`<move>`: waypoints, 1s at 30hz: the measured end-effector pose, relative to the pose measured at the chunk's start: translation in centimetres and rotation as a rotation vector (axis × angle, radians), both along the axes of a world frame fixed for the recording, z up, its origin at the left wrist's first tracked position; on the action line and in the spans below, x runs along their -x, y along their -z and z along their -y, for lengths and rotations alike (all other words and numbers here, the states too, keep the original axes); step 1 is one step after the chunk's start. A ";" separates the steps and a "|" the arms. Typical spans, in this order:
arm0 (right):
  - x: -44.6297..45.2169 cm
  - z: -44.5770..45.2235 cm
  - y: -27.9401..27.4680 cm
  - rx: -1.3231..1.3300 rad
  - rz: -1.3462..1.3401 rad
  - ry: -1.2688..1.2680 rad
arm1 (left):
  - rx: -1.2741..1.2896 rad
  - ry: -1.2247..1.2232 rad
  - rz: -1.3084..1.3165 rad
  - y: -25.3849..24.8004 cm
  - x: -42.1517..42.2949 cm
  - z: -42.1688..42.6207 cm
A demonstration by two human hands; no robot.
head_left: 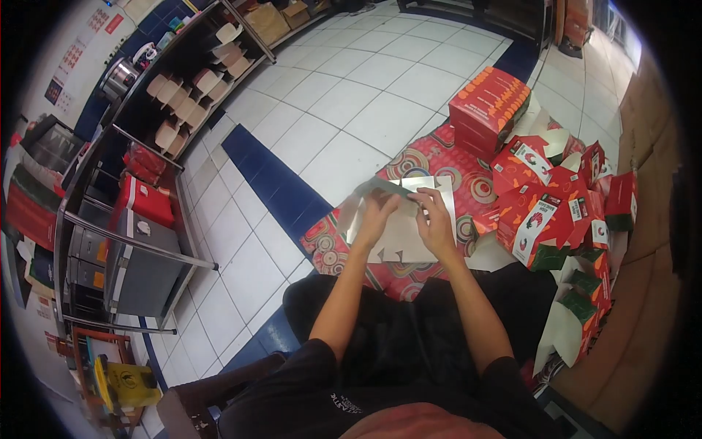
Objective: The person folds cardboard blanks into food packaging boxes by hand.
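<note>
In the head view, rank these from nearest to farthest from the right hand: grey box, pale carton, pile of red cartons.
1. Pale carton: right under the right hand.
2. Pile of red cartons: to its right.
3. Grey box: far left.

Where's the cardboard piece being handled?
Head view: the pale cardboard piece is just right of centre, at the left hand and right hand, left of the red cartons.
</note>
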State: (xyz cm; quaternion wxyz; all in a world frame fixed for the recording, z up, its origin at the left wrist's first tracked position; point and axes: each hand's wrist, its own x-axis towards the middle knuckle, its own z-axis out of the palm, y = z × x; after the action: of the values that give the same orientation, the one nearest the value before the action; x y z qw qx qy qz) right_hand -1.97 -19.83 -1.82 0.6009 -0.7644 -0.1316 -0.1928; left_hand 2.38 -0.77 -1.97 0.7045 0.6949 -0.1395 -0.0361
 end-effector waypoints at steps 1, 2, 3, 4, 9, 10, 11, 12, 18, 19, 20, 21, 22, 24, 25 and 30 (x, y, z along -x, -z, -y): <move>0.0 -0.1 0.1 0.000 0.000 -0.001 | 0.062 -0.137 -0.105 -1.0 0.4 0.6; 0.0 -0.2 0.2 0.050 0.048 -0.003 | 0.125 -0.274 -0.211 -1.9 0.8 1.1; 0.0 -0.3 0.2 0.100 0.094 -0.005 | 0.200 -0.283 -0.219 -1.3 0.6 0.8; 0.0 -0.6 0.2 0.100 0.092 -0.008 | 0.201 -0.286 -0.221 -0.8 0.5 0.6; -0.9 -0.6 1.5 -0.592 -0.362 0.073 | 0.201 -0.351 -0.053 0.4 0.2 1.1; -1.1 -0.3 1.7 -0.712 -0.436 0.051 | 0.185 -0.353 -0.015 0.3 0.3 1.2; -1.5 -0.2 2.7 -0.605 -0.422 0.038 | 0.242 -0.335 -0.098 0.1 0.4 1.4; -1.6 -0.4 3.1 -0.602 -0.423 0.037 | 0.299 -0.317 -0.180 -0.1 0.6 1.6; -1.5 -1.0 3.3 -0.388 -0.257 -0.007 | 0.497 -0.441 -0.261 0.0 0.8 1.9; -1.3 -0.9 3.2 -0.387 -0.256 -0.006 | 0.498 -0.439 -0.261 0.0 0.8 1.9; -1.2 -0.8 3.1 -0.312 -0.236 -0.007 | 0.478 -0.426 -0.236 0.0 0.8 1.7; -1.1 -0.7 3.1 -0.238 -0.216 -0.008 | 0.457 -0.413 -0.210 -0.1 0.8 1.6; -1.2 -0.8 3.2 -0.240 -0.215 -0.008 | 0.455 -0.413 -0.208 -0.1 0.9 1.8; -1.4 -1.0 3.4 -0.436 -0.261 -0.017 | 0.350 -0.505 -0.050 0.1 1.2 2.5; -1.7 -1.0 3.5 -0.437 -0.260 -0.017 | 0.350 -0.505 -0.049 0.1 1.1 2.5; -1.9 -0.4 3.6 -0.618 -0.248 0.052 | -0.247 -0.500 0.359 0.1 1.7 3.1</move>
State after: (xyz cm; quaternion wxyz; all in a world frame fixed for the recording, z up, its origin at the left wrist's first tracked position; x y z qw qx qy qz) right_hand -0.05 -19.42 -5.37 0.8108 -0.5667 0.0269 -0.1442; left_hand 0.65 -3.87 -2.06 0.5662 0.7831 -0.0811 0.2442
